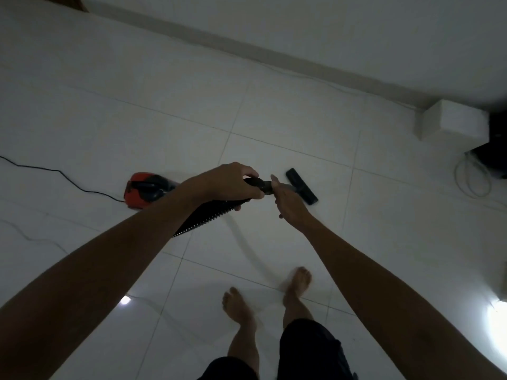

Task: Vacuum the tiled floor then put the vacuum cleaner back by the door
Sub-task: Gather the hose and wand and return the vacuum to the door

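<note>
Fingers of left hand (233, 185) grip wand (259, 185), pointing fwd-right twd floor head (301, 185).

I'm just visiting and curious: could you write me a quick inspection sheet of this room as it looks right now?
Surface: pale tiled floor, glossy, with light glare near the bottom edge.
Job's things: red vacuum cleaner on the floor; ribbed black hose; black floor nozzle on the tiles.
Clutter: white box by the wall, dark object beside it.
Hands: left hand grips the hose handle; right hand open, beside the tube.
Cables: black power cord trailing left from the vacuum cleaner; pale coiled cable at right.
Surroundings: white wall with skirting; bare feet below.
</note>
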